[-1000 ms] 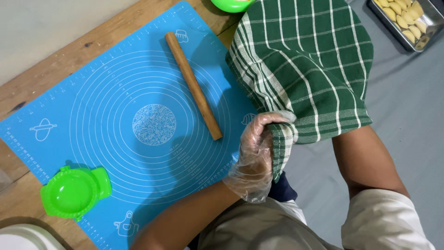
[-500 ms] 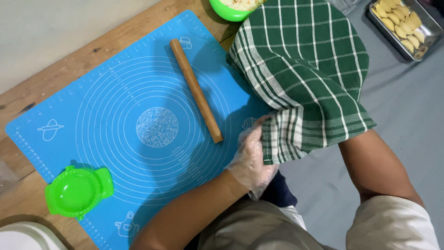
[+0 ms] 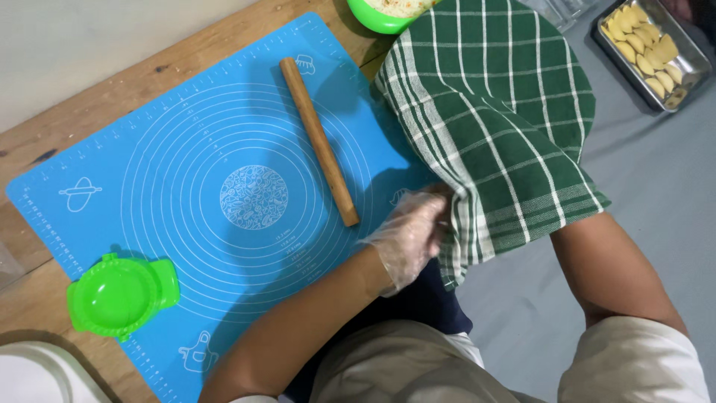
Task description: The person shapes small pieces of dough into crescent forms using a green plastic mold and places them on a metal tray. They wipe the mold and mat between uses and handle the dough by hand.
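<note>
Left hand: the left hand, in a thin clear glove, sits just off the near right corner of the blue mat, its fingers pinched on the lower hem of the green checked cloth.
Left grip: narrow, closed on the cloth's edge.
Right hand: hidden under the cloth; only the bare forearm shows, running down from beneath the fabric toward the body.
Right grip: cannot tell, the cloth covers it completely.
Cloth: draped in a dome over the hidden hand, held in the air past the right edge of the wooden worktop, overlapping the mat's right border.
Mat: the blue silicone mat with printed rings lies flat across the worktop.
Rolling pin: 1 wooden rolling pin lies on the mat's right half, apart from both hands.
Dumpling press: the green dumpling press lies open at the mat's near left corner.
Bowl: a green bowl with pale filling stands at the far edge, partly behind the cloth.
Tray: a metal tray of folded dumplings rests off the worktop, lower down on the grey floor.
Step in hand: judged as handling the cloth, the gloved fingers working its hem around the covered hand.
Next move calls for: a firm pinch on the hem and keeping the fabric clear of the bowl.
</note>
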